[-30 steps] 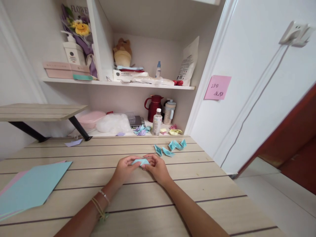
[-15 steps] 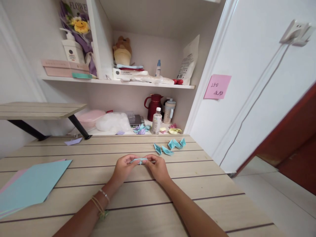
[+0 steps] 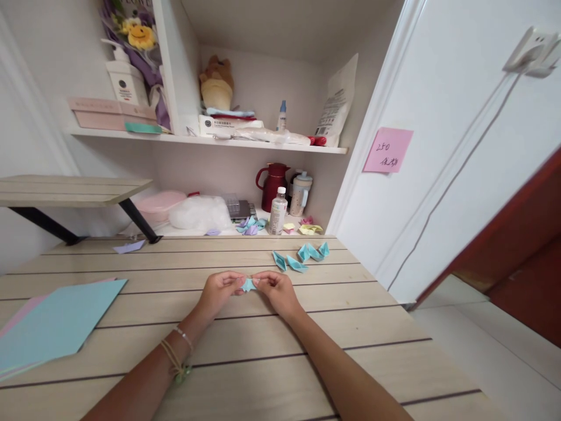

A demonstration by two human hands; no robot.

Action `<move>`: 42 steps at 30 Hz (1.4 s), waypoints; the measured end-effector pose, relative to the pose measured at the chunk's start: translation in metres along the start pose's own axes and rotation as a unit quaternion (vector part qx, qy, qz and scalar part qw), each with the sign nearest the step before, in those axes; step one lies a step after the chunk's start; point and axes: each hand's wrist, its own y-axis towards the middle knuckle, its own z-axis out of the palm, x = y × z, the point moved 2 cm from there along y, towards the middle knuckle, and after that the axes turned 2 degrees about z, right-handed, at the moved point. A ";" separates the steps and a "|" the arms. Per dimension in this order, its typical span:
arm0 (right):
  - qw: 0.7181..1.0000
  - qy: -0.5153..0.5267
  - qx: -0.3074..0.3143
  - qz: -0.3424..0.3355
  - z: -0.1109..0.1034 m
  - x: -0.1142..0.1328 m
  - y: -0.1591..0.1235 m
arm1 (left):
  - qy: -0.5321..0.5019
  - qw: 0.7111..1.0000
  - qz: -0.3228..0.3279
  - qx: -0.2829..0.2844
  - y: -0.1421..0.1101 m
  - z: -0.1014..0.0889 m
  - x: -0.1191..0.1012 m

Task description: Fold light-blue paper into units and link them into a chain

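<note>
A small folded piece of light blue paper (image 3: 248, 285) is pinched between my two hands above the middle of the table. My left hand (image 3: 221, 291) grips its left end with thumb and fingers. On the other end, my right hand (image 3: 276, 290) holds it the same way. The fingers cover much of the paper, so its full shape is hidden. Just beyond my right hand stand several folded blue paper boats (image 3: 297, 264), loosely grouped on the tabletop.
Sheets of blue and pink paper (image 3: 65, 318) lie at the left. A raised wooden stand (image 3: 74, 192) is behind them. Along the back are a plastic bottle (image 3: 277, 213), a red jug (image 3: 272, 186), a cup (image 3: 300, 194) and loose folded papers (image 3: 252, 225).
The paper between my hands has tilted, so more of its blue face shows below my fingertips. My thumbs have shifted on it. The view has moved slightly.
</note>
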 end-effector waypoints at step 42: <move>0.866 -0.408 -0.116 -0.266 0.000 0.021 -0.017 | 0.012 0.999 0.031 0.010 0.001 0.001 -0.002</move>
